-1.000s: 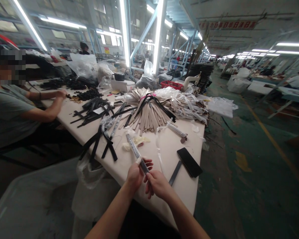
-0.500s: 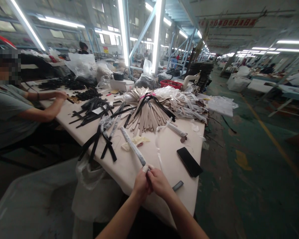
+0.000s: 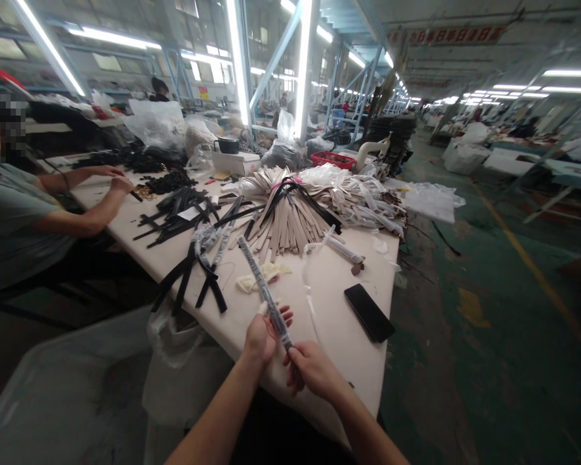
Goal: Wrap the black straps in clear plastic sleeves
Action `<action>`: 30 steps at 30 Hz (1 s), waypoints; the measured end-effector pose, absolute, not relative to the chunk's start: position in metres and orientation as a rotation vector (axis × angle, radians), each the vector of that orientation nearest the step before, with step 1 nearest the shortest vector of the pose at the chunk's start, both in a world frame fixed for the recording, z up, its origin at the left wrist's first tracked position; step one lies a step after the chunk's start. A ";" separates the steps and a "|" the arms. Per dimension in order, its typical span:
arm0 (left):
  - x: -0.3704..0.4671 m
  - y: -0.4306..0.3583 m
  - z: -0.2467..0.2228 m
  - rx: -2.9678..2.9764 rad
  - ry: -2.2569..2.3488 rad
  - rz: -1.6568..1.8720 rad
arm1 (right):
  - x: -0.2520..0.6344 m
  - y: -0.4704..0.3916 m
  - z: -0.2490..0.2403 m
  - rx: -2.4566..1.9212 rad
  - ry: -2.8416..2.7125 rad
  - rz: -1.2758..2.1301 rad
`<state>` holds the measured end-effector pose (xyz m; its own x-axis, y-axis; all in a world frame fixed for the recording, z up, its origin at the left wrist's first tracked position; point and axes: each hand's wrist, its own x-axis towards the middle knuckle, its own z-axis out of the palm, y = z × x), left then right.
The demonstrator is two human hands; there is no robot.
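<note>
A dark strap wrapped in clear plastic (image 3: 260,279) slants from mid-table down to my two hands near the front edge. My left hand (image 3: 264,336) lies palm up under the strap, its fingers apart and the strap resting across them. Thumb and fingers of my right hand (image 3: 307,368) pinch the strap's near end. A pale yellow cloth (image 3: 252,282) lies on the table just beyond my left hand. To the right is a black phone (image 3: 368,313), and a thin white strip (image 3: 308,284) runs between it and the strap.
Beige straps (image 3: 285,226) are fanned in a tied bundle at mid-table. Black straps (image 3: 186,278) hang over the left edge. A red basket (image 3: 333,159) and plastic bags stand behind. At the left, a person's hands (image 3: 119,184) hold a small dark piece.
My hands have moved apart. The left hand has opened under the strap, and the right has shifted slightly down and right with its end. More of the wrapped strap now shows.
</note>
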<state>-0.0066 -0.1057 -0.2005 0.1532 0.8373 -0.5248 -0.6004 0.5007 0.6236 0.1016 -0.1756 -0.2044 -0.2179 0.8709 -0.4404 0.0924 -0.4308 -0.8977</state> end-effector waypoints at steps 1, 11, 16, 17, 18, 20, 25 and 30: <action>-0.008 -0.104 -0.200 0.293 0.975 1.070 | 0.102 -0.177 -0.205 -1.461 -1.154 1.724; -0.012 -0.110 -0.197 0.300 1.036 1.102 | 0.097 -0.180 -0.194 -1.590 -1.126 1.727; 0.001 -0.107 -0.193 0.424 1.151 1.082 | 0.090 -0.186 -0.200 -1.527 -1.109 1.695; 0.006 -0.116 -0.195 0.431 1.162 1.094 | 0.090 -0.183 -0.202 -1.528 -1.134 1.659; 0.010 -0.125 -0.197 0.444 1.170 1.097 | 0.090 -0.180 -0.203 -1.531 -1.158 1.614; 0.014 -0.141 -0.200 0.502 1.178 1.067 | 0.091 -0.177 -0.204 -1.530 -1.181 1.545; 0.004 -0.138 -0.200 0.559 1.165 1.061 | 0.103 -0.189 -0.202 -1.428 -1.161 1.711; 0.003 -0.135 -0.207 0.572 1.158 1.086 | 0.127 -0.152 -0.197 -1.623 -1.077 1.470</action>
